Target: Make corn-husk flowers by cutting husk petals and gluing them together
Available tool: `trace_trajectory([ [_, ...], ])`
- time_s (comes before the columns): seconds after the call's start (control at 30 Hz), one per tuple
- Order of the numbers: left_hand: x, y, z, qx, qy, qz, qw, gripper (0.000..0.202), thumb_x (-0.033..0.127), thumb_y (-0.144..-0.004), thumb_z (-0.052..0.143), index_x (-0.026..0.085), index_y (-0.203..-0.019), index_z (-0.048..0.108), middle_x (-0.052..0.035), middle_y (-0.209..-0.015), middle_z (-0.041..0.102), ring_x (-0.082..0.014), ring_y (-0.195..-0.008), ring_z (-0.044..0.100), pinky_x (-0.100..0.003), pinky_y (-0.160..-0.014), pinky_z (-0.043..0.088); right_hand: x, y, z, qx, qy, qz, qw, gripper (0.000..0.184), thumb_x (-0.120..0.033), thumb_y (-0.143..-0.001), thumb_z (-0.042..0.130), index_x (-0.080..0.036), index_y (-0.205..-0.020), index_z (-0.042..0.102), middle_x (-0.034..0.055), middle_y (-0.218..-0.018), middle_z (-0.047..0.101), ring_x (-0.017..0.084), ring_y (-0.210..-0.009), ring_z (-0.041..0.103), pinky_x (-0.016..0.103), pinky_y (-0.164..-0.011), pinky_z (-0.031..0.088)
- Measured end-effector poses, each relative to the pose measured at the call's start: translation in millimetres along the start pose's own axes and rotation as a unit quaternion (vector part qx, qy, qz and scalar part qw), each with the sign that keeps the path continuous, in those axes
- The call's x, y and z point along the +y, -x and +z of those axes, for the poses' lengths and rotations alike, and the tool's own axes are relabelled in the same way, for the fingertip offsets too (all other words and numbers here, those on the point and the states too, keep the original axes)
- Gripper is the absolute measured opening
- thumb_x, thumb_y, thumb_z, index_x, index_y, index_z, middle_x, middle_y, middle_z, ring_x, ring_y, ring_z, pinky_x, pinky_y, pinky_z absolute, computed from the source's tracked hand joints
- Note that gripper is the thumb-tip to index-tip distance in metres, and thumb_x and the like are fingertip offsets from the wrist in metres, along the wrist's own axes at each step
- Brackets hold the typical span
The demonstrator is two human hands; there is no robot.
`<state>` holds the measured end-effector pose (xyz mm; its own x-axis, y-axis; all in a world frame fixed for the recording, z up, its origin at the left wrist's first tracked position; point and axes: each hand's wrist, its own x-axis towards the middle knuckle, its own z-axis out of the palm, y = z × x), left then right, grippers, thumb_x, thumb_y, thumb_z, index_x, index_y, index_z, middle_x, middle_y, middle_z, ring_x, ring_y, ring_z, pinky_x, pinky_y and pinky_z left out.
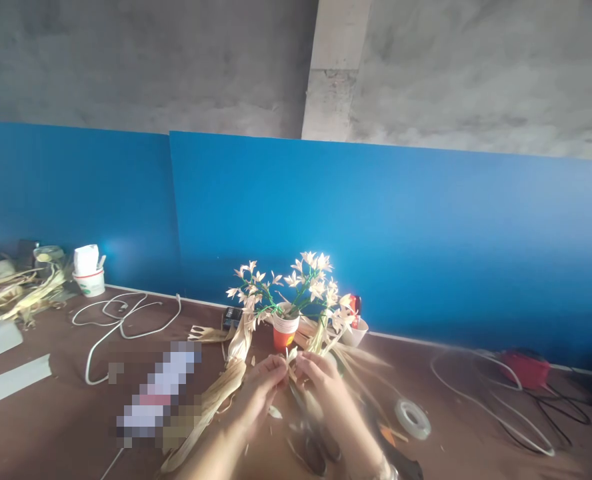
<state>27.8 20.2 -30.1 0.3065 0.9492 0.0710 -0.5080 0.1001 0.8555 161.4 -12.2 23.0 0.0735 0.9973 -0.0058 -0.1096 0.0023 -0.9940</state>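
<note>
My left hand and my right hand meet over the brown table, fingers pinched together on a small pale straw flower piece held between them. Just behind stands a red paper cup holding several finished straw flowers on green stems. Long dried husk strips lie to the left of my left hand. Dark scissors lie on the table under my wrists.
A tape roll lies right of my hands. White cables loop at left, and another white cable runs at right near a red device. A white cup and a husk pile sit far left. Blue panels back the table.
</note>
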Motion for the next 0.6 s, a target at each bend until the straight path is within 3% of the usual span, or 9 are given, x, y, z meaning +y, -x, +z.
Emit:
trace_trajectory([
  [0.13,5,8,7.6,-0.023,0.035,-0.014,0.999,0.038,0.046,-0.066,0.082,0.016,-0.066,0.059,0.001,-0.06,0.055,-0.0111,-0.059,0.046,-0.024,-0.061,0.033,3,1,-1,-0.045,-0.051,0.027,0.997,0.019,-0.036,-0.07,0.07,-0.018,-0.065,0.064,-0.0017,-0.062,0.057,0.013,-0.061,0.05,0.023,-0.06,0.039],
  [0.37,9,13,7.9,-0.046,0.003,-0.032,0.998,0.034,0.041,-0.072,0.078,0.015,-0.062,0.06,0.0024,-0.059,0.051,-0.0101,-0.059,0.043,-0.023,-0.061,0.032,0,-3,1,-0.044,0.004,0.014,0.999,0.03,-0.041,-0.061,0.071,-0.015,-0.057,0.058,-0.0045,-0.051,0.049,0.009,-0.051,0.039,0.024,-0.052,0.03],
  [0.5,2,5,4.9,0.002,-0.058,-0.025,0.998,0.039,0.048,-0.064,0.081,0.015,-0.067,0.061,0.0026,-0.057,0.054,-0.0101,-0.055,0.045,-0.024,-0.058,0.033,2,-5,1,-0.009,0.04,0.0,0.999,0.028,-0.038,-0.062,0.067,-0.017,-0.052,0.051,-0.0065,-0.047,0.043,0.008,-0.048,0.033,0.024,-0.049,0.025],
  [0.6,-1,6,7.0,0.078,-0.164,0.048,0.982,0.041,0.05,-0.061,0.081,0.018,-0.081,0.064,-0.0008,-0.068,0.064,-0.0152,-0.063,0.056,-0.027,-0.062,0.041,4,-5,1,0.015,0.054,-0.002,0.998,0.025,-0.037,-0.064,0.065,-0.017,-0.056,0.052,-0.0064,-0.048,0.043,0.009,-0.049,0.033,0.024,-0.05,0.024],
])
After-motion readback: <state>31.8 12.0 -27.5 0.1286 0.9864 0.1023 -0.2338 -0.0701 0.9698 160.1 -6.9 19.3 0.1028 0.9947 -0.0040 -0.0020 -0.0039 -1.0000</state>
